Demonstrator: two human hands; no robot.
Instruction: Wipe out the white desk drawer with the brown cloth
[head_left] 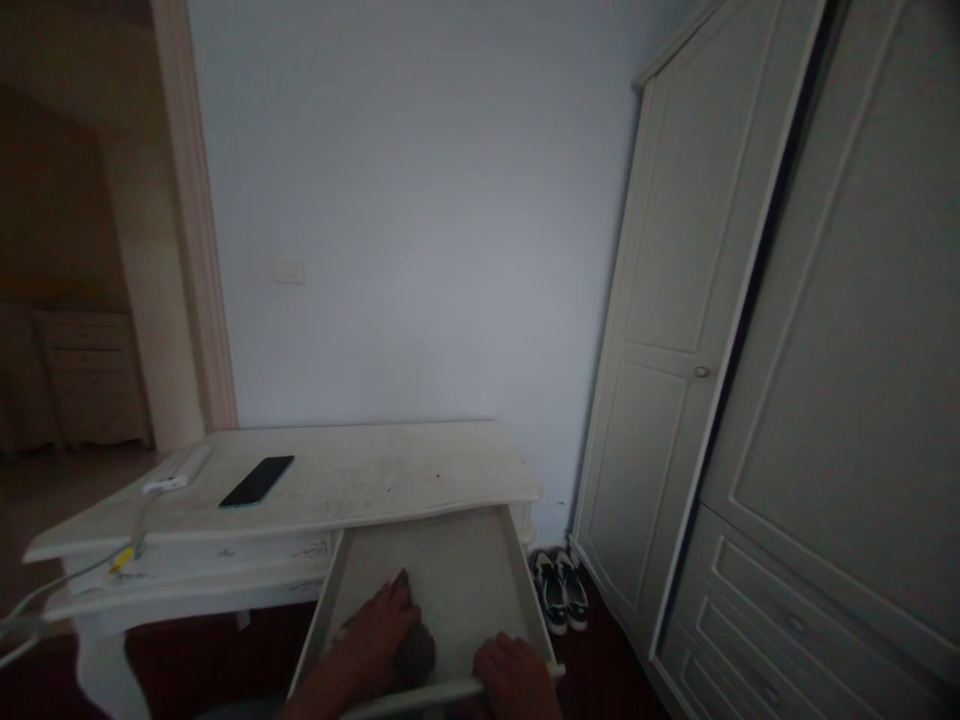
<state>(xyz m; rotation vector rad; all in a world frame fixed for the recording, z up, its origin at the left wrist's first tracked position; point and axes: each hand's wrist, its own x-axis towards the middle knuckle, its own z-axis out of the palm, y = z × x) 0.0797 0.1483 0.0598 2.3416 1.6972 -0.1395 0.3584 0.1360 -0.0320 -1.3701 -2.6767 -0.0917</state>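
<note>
A white drawer (pixel 465 560) is pulled out of the desk, and its pale inner floor shows. My left hand (pixel 375 632) reaches into it, fingers closed over a bunched dark grey cloth (pixel 415 657). Part of the cloth sticks out past the fingertips, and the rest is hidden under the palm. At the drawer's front right, my right hand (pixel 512 672) is curled over the top edge of the front panel. Its thumb is out of sight.
On the white desk (pixel 360 480) lie a dark phone (pixel 257 481) and a white power strip (pixel 178 468) with a cable running off left. Black-and-white shoes (pixel 559 590) stand on the floor right of the drawer, near a tall wardrobe (pixel 675 330). A wall is behind the desk.
</note>
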